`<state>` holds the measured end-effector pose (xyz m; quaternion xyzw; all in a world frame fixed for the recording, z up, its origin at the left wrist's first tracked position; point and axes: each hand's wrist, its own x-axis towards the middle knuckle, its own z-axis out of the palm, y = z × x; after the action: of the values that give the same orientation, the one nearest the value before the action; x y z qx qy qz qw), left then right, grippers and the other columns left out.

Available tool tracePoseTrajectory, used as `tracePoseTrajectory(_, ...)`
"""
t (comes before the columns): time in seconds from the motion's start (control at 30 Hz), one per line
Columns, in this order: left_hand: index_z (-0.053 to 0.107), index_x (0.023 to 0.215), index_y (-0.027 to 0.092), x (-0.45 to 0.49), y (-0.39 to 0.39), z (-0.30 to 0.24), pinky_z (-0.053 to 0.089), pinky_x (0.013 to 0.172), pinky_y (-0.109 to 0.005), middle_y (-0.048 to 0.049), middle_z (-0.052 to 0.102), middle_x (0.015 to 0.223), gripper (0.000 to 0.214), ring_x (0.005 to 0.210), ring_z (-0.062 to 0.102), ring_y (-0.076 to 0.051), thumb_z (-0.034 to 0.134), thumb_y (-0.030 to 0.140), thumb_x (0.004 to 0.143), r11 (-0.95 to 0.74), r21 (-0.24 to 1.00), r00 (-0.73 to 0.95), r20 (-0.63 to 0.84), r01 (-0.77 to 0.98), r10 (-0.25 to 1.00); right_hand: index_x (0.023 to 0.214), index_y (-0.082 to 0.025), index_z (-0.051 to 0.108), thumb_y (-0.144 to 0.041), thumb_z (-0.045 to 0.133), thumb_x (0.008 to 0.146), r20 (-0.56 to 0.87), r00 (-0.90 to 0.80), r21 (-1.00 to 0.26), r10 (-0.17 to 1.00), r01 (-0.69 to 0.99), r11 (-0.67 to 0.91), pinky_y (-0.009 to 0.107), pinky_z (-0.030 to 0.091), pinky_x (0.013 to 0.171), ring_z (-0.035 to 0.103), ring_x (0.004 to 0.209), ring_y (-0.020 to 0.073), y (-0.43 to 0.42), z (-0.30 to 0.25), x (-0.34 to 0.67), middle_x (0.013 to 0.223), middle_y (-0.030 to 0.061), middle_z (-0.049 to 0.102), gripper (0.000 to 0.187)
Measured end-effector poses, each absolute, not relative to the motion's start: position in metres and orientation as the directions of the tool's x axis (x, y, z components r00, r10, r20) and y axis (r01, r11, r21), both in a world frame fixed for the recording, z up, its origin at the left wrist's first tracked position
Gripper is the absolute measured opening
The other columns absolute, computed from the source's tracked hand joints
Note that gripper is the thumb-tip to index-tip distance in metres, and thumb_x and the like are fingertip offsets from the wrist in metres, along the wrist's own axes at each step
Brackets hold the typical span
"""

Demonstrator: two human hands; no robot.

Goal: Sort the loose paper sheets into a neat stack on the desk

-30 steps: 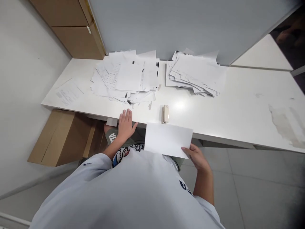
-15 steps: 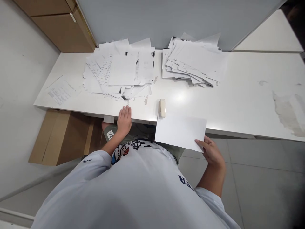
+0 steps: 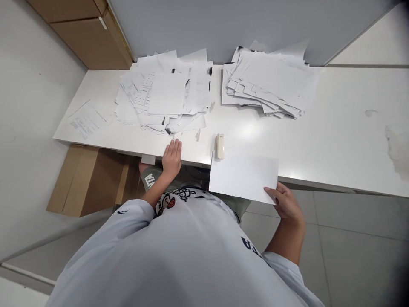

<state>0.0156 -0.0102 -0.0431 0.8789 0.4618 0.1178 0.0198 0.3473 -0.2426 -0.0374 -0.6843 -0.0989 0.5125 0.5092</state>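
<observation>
My right hand (image 3: 286, 204) pinches the near right corner of a blank white sheet of paper (image 3: 244, 177), held over the front edge of the white table (image 3: 335, 140). My left hand (image 3: 171, 158) lies flat on the table's front edge, fingers together and stretched out, holding nothing. A small cream stapler (image 3: 220, 146) sits on the table just beyond the sheet's far left corner. Past my left hand lies a loose heap of printed papers (image 3: 166, 96). A second, fanned stack of papers (image 3: 266, 83) lies at the back, right of the heap.
A single printed sheet (image 3: 85, 121) lies at the table's left end. Brown cardboard boxes (image 3: 86, 181) stand under the table on the left. A grey partition (image 3: 223, 25) runs behind the table, with a wooden cabinet (image 3: 86, 30) at the back left. Grey floor tiles lie to the right.
My right hand has carried the white sheet rightward and up over the table edge. My left hand stays flat on the edge. The view has shifted slightly.
</observation>
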Motion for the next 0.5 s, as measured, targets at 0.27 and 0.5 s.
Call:
tracePoseTrajectory(0.27,0.036,0.149,0.007,0.015,-0.0097,-0.044,0.023,0.123,-0.045,-0.0131,0.034,0.156,0.075,0.149,0.024,-0.025,0.041,0.004,0.074,-0.566,0.164,0.538,0.185,0.808,0.822,0.097,-0.022,0.071,-0.034,0.08,0.057,-0.57,0.469,-0.821,0.675,-0.365,-0.439,0.03,0.056,0.061,0.071,0.081,0.0258,-0.2336,-0.0412,0.3444,0.096,0.0046,0.075,0.043)
tracePoseTrajectory(0.5,0.039,0.147,0.005,0.0157,-0.006,-0.0402,0.026,0.12,-0.046,-0.0164,0.038,0.154,0.072,0.147,0.029,-0.028,0.042,0.005,0.075,-0.568,0.148,0.549,0.15,0.81,0.822,0.097,-0.023,0.07,-0.035,0.08,0.059,-0.568,0.469,-0.823,0.676,-0.342,-0.453,0.029,0.055,0.059,0.071,0.081,0.0247,-0.2336,-0.0426,0.3495,0.097,0.0039,0.075,0.041)
